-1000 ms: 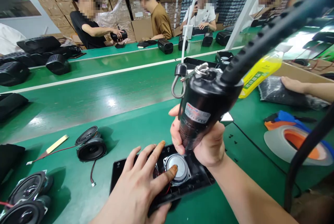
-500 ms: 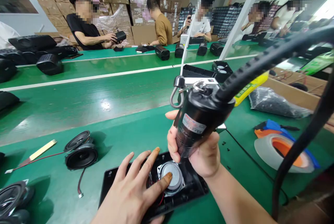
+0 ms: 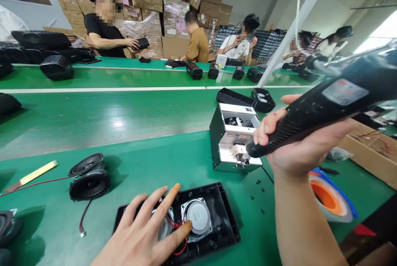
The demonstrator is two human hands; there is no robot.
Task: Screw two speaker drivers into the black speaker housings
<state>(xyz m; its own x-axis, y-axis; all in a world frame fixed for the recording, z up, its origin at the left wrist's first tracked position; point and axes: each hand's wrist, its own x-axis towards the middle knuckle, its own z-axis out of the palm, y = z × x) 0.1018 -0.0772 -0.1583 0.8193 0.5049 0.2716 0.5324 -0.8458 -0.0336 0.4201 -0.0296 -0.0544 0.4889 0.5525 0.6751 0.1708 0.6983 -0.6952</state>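
My left hand (image 3: 145, 233) lies spread on a black speaker housing (image 3: 217, 224) at the near edge of the green bench, one fingertip on the silver speaker magnet (image 3: 197, 218) inside it. Red wires run beside the magnet. My right hand (image 3: 297, 142) is wrapped round a black electric screwdriver (image 3: 322, 109), held nearly level. Its tip points at the front slot of a black and silver screw feeder box (image 3: 232, 140), just beyond the housing.
Two loose black speaker cones (image 3: 88, 177) with a wire lie at the left, near a yellow strip (image 3: 34, 172). A roll of tape (image 3: 330, 195) and cardboard boxes sit at the right. Several people work across the green conveyor (image 3: 108, 113).
My right hand has lifted the screwdriver off the housing and swung it right, tip now at the screw feeder. My left hand stays on the housing. The view has tilted up.
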